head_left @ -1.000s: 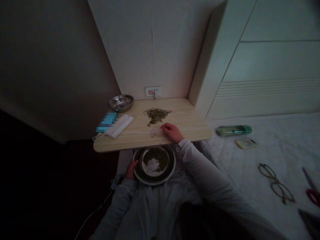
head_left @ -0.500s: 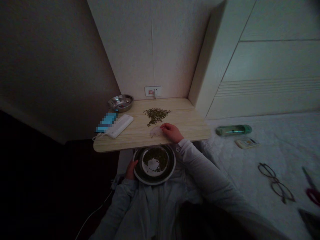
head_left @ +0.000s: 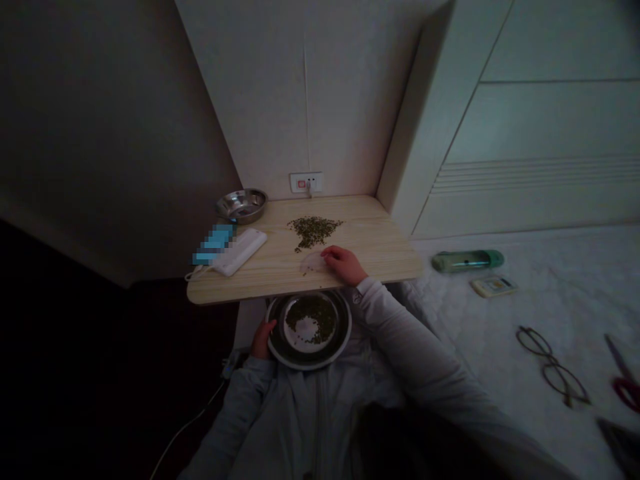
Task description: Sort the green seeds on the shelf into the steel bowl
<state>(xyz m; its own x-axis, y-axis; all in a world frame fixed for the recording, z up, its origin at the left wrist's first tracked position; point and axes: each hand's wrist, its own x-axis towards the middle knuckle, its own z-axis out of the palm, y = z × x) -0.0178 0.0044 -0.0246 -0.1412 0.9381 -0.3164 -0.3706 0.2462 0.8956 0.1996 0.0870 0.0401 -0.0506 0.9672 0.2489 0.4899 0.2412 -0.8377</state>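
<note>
My left hand (head_left: 262, 340) is closed on the left rim of a round metal bowl (head_left: 344, 343) on my lap, below the table's front edge. Small dark green grains (head_left: 326, 319), which look like mung beans, lie in it in a curve around a bare patch. Over the table, my right hand (head_left: 346, 265) pinches a thin, see-through plastic piece (head_left: 312, 262) between thumb and fingers, low against the wood. A few loose grains are beside this piece. Just beyond it, a heap of the same grains (head_left: 314, 231) is spread on the wooden table (head_left: 370, 233).
On the table's left are a steel bowl (head_left: 243, 206), a blurred-out phone (head_left: 214, 245) and a white power bank or strip (head_left: 241, 252). A green bottle (head_left: 467, 261), a phone-like device (head_left: 494, 287), glasses (head_left: 553, 365) and scissors (head_left: 623, 377) lie on the bed at right.
</note>
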